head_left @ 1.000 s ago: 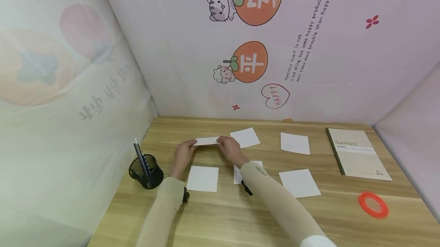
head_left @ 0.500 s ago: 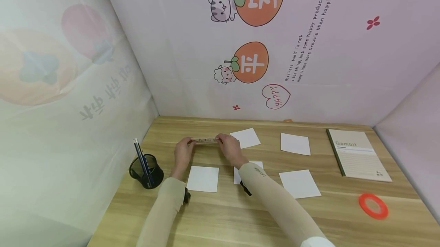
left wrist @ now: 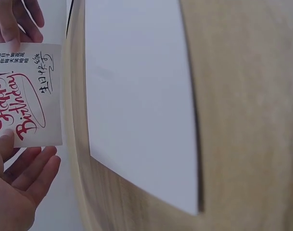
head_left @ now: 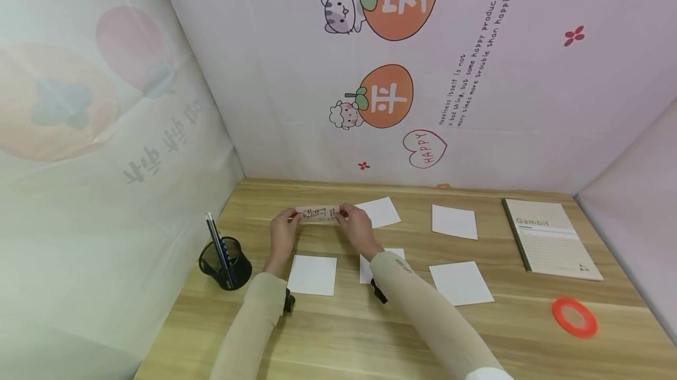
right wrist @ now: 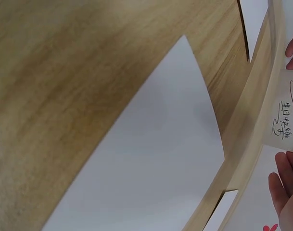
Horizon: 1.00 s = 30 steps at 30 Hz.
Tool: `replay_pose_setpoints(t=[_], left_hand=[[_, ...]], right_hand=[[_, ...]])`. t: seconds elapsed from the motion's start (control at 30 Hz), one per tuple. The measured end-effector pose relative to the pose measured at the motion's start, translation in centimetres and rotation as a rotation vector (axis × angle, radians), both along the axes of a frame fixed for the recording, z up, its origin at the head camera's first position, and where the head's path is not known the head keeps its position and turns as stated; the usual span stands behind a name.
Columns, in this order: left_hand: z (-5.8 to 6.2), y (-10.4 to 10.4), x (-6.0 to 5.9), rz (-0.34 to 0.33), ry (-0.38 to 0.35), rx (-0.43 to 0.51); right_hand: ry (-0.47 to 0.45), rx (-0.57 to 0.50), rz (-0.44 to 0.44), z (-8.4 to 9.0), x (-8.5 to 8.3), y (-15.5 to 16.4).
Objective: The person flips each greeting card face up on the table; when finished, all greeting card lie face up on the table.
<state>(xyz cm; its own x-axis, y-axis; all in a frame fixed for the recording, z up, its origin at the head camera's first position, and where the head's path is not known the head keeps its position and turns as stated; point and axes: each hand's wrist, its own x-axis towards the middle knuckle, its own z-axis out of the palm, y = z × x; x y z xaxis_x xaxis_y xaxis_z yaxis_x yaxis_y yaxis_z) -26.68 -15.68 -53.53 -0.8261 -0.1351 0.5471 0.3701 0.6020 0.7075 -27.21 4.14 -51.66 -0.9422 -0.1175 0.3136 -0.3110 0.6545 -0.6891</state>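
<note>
Between my two hands, a small square birthday card (head_left: pixel 318 214) is held up above the back left of the table. My left hand (head_left: pixel 282 234) pinches its left edge and my right hand (head_left: pixel 358 230) pinches its right edge. The left wrist view shows the card (left wrist: pixel 28 96) printed with red "Happy Birthday" lettering and black Chinese writing. Thumbs lie on the printed face there, while the other fingers go behind. Closest to the hands on the table are a white square card (head_left: pixel 312 275) and another white card (head_left: pixel 378 212), partly behind the right hand.
More white cards, one (head_left: pixel 455 221) at the back and one (head_left: pixel 461 283) nearer, lie flat; another (head_left: pixel 365 271) is partly under the right forearm. A black mesh pen cup (head_left: pixel 226 268) stands left. At right are a notebook (head_left: pixel 550 238) and a red ring (head_left: pixel 574 316).
The held card has tipped from its blank white side to its printed side, which now faces the head camera more fully. Both hands keep nearly the same place.
</note>
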Motion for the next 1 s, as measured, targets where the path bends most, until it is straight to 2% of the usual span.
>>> replay_pose_setpoints(t=[0.07,0.3,0.43,0.6,0.77,1.0], left_hand=[[0.1,0.0,0.0,-0.001,0.009,0.019],[1.0,0.3,0.0,0.039,-0.093,0.061],[1.3,0.4,0.1,0.053,-0.118,0.063],[1.4,0.5,0.1,0.036,-0.139,0.093],[1.6,0.7,0.0,0.029,-0.203,0.127],[2.1,1.0,0.1,0.019,-0.274,0.173]], right_hand=[[-0.017,-0.007,-0.005,-0.1,0.1,0.0],[-0.018,-0.017,0.001,-0.8,0.2,0.1],[-0.005,-0.027,0.002,-1.3,0.2,0.2],[0.009,-0.051,0.001,-1.6,0.3,0.4],[0.022,-0.093,-0.006,-1.4,0.5,0.5],[-0.021,-0.121,-0.05,-1.1,0.6,0.6]])
